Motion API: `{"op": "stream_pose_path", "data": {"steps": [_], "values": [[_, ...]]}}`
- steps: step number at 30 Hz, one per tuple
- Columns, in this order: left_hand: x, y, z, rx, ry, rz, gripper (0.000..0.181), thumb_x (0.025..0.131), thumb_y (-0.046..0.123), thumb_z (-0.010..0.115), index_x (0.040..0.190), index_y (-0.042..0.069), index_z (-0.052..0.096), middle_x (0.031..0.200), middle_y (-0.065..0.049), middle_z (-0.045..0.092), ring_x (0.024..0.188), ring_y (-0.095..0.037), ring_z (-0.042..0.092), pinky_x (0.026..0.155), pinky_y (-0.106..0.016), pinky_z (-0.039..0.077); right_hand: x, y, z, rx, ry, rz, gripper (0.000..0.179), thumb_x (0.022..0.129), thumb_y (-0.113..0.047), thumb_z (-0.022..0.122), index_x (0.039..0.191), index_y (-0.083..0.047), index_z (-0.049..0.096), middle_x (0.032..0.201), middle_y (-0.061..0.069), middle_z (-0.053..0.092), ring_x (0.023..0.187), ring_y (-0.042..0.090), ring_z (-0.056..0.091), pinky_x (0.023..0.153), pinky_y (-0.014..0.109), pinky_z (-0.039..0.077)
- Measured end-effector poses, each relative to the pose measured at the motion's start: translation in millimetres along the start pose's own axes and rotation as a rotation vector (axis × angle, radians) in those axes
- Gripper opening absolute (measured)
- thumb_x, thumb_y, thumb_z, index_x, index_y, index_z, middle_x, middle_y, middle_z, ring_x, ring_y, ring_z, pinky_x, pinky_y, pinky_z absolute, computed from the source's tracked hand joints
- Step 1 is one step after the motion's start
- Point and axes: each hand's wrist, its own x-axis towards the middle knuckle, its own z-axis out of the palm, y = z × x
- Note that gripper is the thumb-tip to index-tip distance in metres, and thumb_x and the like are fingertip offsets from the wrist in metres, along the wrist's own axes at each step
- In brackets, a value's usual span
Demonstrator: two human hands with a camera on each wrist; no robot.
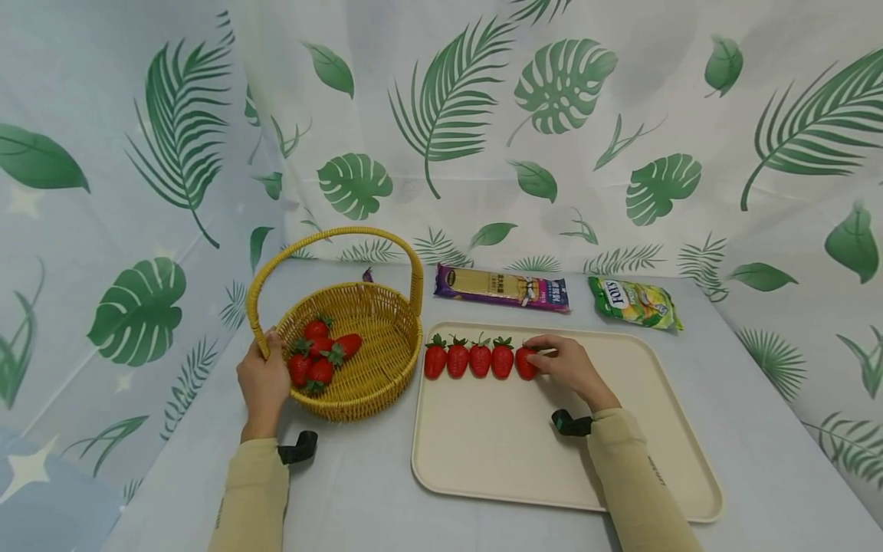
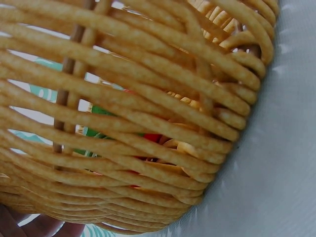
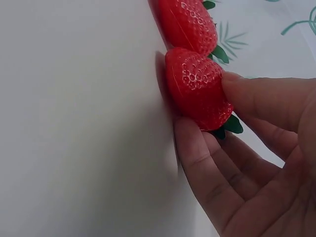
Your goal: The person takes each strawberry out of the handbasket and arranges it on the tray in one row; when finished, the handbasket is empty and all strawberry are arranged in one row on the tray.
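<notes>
Presently, right hand [image 1: 572, 369]: pinches strawberry [image 1: 524, 362] at tray's [image 1: 497, 437] eleven o'clock (careless release might roll it)
Left hand [image 1: 265, 377]: seemingly grips basket [image 1: 369, 396], nine o'clock; tugging could tip it

A red strawberry [image 3: 192, 86] is pinched between thumb and fingers of the right hand [image 3: 276, 192]. A second strawberry [image 3: 187, 24] is seen just beside it. Both are set on a pale tray [image 3: 74, 113]; leaf-printed cloth [image 3: 259, 37] is visible beyond.
</notes>
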Motion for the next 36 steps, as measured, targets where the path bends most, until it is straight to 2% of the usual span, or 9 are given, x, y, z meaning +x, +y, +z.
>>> {"op": "stream_pose_path", "data": {"steps": [3,11,17,22,24,26,31,33,36], "values": [[0.3,-0.3,0.1,-0.004,0.000,-0.004,0.049,0.106,0.036,0.041,0.132,-0.001,0.059,0.107,-0.026,0.068,0.096,-0.043,0.059,0.090,-0.055,0.041,-0.3,-1.0,0.6,-0.002,-0.004,0.004,0.032,0.095,-0.019,0.065,0.123,-0.006,0.065,0.121,0.018,0.063,0.101,0.030,0.060,0.074,0.031,0.052],[0.0,-0.9,0.4,-0.002,-0.003,-0.009,0.050,0.106,0.037,0.040,0.133,-0.001,0.058,0.108,-0.025,0.068,0.097,-0.043,0.059,0.091,-0.055,0.041,-0.3,0.5,1.4,0.012,-0.016,-0.009,0.031,0.094,-0.020,0.066,0.122,-0.007,0.066,0.120,0.017,0.064,0.100,0.030,0.061,0.073,0.031,0.052],[0.2,-0.2,0.6,-0.004,-0.007,-0.009,0.049,0.106,0.037,0.041,0.133,0.000,0.058,0.107,-0.025,0.068,0.085,-0.040,0.057,0.085,-0.053,0.042,-0.6,2.5,-1.7,0.048,-0.017,0.019,0.035,0.094,-0.024,0.066,0.125,-0.008,0.064,0.124,0.016,0.062,0.102,0.030,0.062,0.078,0.034,0.053],[0.3,1.1,-0.2,-0.001,-0.005,-0.021,0.048,0.106,0.037,0.041,0.134,0.001,0.059,0.106,-0.025,0.067,0.080,-0.038,0.054,0.082,-0.052,0.041,-1.7,2.2,-7.8,0.115,0.014,0.040,0.043,0.095,-0.023,0.065,0.133,-0.003,0.057,0.130,0.019,0.059,0.099,0.028,0.066,0.083,0.037,0.054],[0.4,2.2,-0.2,-0.001,-0.005,-0.025,0.048,0.106,0.036,0.041,0.134,0.002,0.059,0.107,-0.025,0.067,0.084,-0.037,0.055,0.084,-0.052,0.042,-2.2,1.9,-10.7,0.115,0.036,0.039,0.045,0.096,-0.023,0.064,0.134,-0.002,0.056,0.131,0.020,0.058,0.098,0.028,0.067,0.081,0.036,0.053],[0.8,3.3,0.0,-0.004,-0.005,-0.024,0.047,0.105,0.036,0.042,0.133,0.002,0.059,0.107,-0.024,0.068,0.081,-0.037,0.054,0.081,-0.050,0.041,-2.6,0.2,-13.2,0.102,0.068,0.035,0.045,0.096,-0.024,0.064,0.134,-0.003,0.056,0.131,0.019,0.059,0.098,0.028,0.067,0.080,0.034,0.053],[0.9,3.6,0.5,0.001,0.000,-0.029,0.048,0.105,0.038,0.041,0.132,0.003,0.060,0.106,-0.023,0.068,0.076,-0.035,0.051,0.075,-0.046,0.038,-3.4,-16.3,-12.5,0.025,0.168,-0.040,0.041,0.097,-0.026,0.063,0.132,-0.005,0.058,0.130,0.019,0.060,0.101,0.032,0.066,0.080,0.037,0.054],[0.5,2.8,0.3,0.001,0.001,-0.029,0.048,0.105,0.037,0.041,0.133,0.002,0.059,0.108,-0.023,0.068,0.083,-0.037,0.056,0.080,-0.048,0.041,-3.5,-27.5,-8.6,0.013,0.194,-0.073,0.038,0.097,-0.024,0.063,0.131,-0.007,0.060,0.128,0.019,0.061,0.100,0.032,0.066,0.079,0.040,0.054],[0.2,1.5,0.3,-0.003,0.000,-0.024,0.048,0.106,0.037,0.041,0.133,0.001,0.059,0.110,-0.024,0.068,0.093,-0.040,0.058,0.086,-0.052,0.041,-3.3,-46.7,-0.1,0.066,0.181,-0.118,0.034,0.097,-0.020,0.062,0.128,-0.008,0.062,0.128,0.018,0.061,0.099,0.033,0.066,0.080,0.043,0.055]]}}
